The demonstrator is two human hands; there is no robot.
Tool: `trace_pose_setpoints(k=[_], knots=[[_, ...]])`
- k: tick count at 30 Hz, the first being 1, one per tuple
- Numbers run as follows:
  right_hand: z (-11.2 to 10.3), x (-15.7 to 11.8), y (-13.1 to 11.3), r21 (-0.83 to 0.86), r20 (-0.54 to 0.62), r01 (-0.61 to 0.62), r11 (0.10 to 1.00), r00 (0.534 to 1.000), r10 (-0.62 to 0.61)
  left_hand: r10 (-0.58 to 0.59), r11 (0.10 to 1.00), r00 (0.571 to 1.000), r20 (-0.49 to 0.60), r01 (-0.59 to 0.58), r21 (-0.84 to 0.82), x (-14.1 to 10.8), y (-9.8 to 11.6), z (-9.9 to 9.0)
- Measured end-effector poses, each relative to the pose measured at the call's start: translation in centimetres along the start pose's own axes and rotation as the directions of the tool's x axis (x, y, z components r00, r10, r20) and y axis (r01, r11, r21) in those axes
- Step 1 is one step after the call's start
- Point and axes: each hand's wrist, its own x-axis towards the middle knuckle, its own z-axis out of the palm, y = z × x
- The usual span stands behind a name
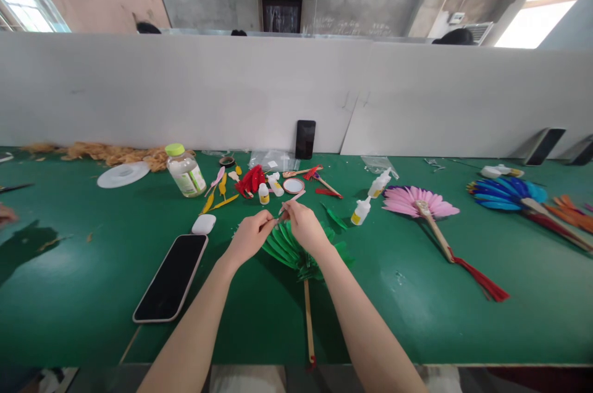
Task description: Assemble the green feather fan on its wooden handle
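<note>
My left hand (251, 233) and my right hand (303, 224) meet over the top of a green feather fan (283, 249), fingertips pinched close together. From my right fingers a thin pale pink strip (299, 195) sticks out. Between the two hands is a small, thin piece whose kind I cannot make out; my left fingers are closed at it. The fan lies on the green table, its wooden handle (309, 322) pointing toward me between my forearms. A loose green feather (334, 217) rests just right of my right hand.
Glue bottles (361, 211) stand beyond my right hand. A pink fan (421, 201) and blue fan (504, 194) lie rightward. On the left are a phone (171, 278), a white case (204, 224) and a jar (186, 172). Red feathers (251, 181) lie ahead, before a white partition (185, 90).
</note>
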Motion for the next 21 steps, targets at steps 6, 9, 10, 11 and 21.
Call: trace_pose_setpoints(k=[6, 9, 10, 11, 21], knots=[[-0.58, -0.08, -0.09, 0.169, -0.019, 0.009, 0.986, 1.000, -0.006, -0.035, 0.997, 0.999, 0.023, 0.036, -0.065, -0.01, -0.04, 0.02], [-0.68, -0.03, -0.18, 0.241, -0.023, 0.010, 0.970, 1.000, -0.004, -0.034, 0.997, 0.999, 0.020, 0.035, -0.072, -0.03, -0.11, -0.01], [-0.68, -0.01, -0.17, 0.245, -0.021, 0.002, 0.970, 1.000, 0.003, -0.033, 0.997, 0.999, 0.021, 0.034, -0.072, -0.05, -0.12, -0.03], [-0.68, 0.01, -0.16, 0.242, -0.019, -0.006, 0.970, 1.000, 0.010, -0.034, 0.997, 0.999, 0.023, 0.036, -0.072, -0.06, -0.13, -0.04], [-0.45, -0.07, -0.36, 0.135, -0.015, 0.026, 0.991, 1.000, -0.024, -0.035, 0.996, 0.999, 0.041, 0.038, -0.080, -0.07, 0.17, -0.14]])
